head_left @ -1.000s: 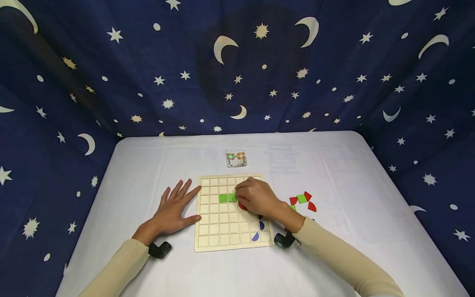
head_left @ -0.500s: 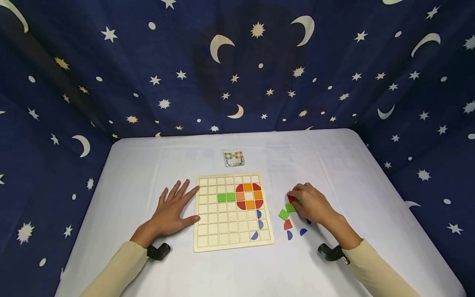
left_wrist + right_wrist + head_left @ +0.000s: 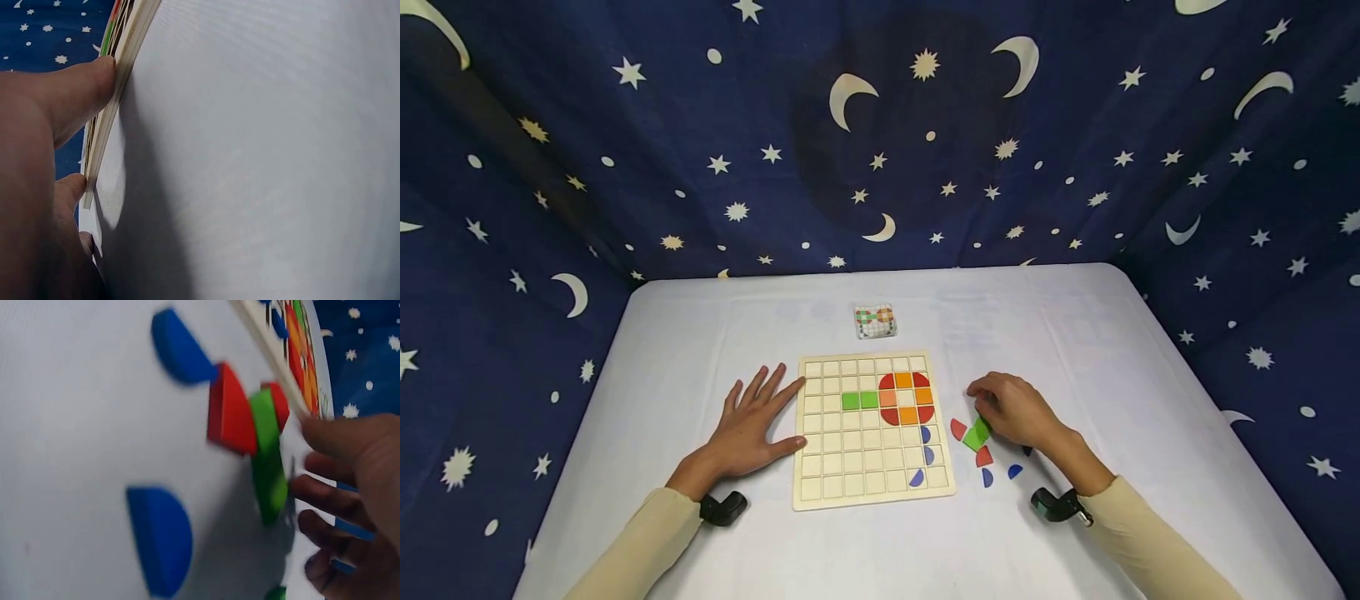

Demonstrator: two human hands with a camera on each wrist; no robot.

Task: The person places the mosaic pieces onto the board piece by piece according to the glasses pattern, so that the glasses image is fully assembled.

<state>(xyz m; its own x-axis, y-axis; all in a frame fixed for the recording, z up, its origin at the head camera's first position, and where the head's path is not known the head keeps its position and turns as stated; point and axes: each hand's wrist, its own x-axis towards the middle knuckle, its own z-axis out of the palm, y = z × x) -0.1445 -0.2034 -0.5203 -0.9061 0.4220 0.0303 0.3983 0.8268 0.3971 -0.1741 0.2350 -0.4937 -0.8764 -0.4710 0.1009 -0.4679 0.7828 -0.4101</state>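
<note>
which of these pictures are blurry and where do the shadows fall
Head view: board crisp, a dark shadowy patch on the starry curtain; left wrist: a broad shadow down the white cloth beside the board; right wrist: red pieces, green pieces and blue pieces blurred, shadow on the cloth there too.

Bright, diffuse light fell on the white bench [image 3: 1045, 317]; the navy curtain [image 3: 745, 100] looked darker, softly shadowed mid-width. A dark shadow lay beside the board [image 3: 129, 56]. Blur softened the blue pieces [image 3: 165, 537] and right grip [image 3: 375, 462].
</note>
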